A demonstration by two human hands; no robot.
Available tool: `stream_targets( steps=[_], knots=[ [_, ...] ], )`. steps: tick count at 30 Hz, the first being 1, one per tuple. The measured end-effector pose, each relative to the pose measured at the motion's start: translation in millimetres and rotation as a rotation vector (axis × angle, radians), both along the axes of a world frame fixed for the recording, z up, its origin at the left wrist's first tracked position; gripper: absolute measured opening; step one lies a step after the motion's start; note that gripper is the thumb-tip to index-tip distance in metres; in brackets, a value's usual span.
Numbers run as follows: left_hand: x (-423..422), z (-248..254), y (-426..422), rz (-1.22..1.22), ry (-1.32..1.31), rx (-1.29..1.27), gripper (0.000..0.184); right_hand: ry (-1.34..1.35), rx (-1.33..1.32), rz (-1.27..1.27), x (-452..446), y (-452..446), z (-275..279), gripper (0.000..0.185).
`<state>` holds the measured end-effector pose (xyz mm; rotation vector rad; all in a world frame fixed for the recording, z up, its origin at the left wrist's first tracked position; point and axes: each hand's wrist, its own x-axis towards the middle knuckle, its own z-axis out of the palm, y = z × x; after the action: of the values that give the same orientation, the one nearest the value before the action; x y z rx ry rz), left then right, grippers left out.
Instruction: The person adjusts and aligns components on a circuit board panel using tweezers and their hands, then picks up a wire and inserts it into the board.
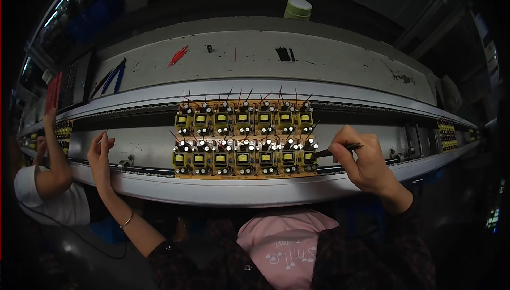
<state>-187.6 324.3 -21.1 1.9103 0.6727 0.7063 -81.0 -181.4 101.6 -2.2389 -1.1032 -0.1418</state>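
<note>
Circuit board point(247, 176); tan, yellow-studded

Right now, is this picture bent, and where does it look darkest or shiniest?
Head view: yes, the long silver metal rail nearest the person bows, as through a wide lens; head view: the outer corners sink to black; head view: bright glints dot the tan, yellow-studded circuit boards.

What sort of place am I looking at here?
Most likely an electronics factory line: a panel of circuit boards sits on what looks like a conveyor, more boards lie farther along, and another person's arm is at the left.
</note>
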Motion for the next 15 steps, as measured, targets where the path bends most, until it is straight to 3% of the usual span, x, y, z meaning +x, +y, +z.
stream_targets(
  steps=[7, 15],
  knots=[
    [0, -2, 3, -0.014, 0.009, 0.000, 0.039, 0.072, 0.301, -0.052, 11, -4, 13, 0.008],
    [0, -3, 1, -0.006, 0.028, 0.032, 0.038, 0.030, 0.122, -0.114, 36, 1, 10, 0.007]
  ],
)
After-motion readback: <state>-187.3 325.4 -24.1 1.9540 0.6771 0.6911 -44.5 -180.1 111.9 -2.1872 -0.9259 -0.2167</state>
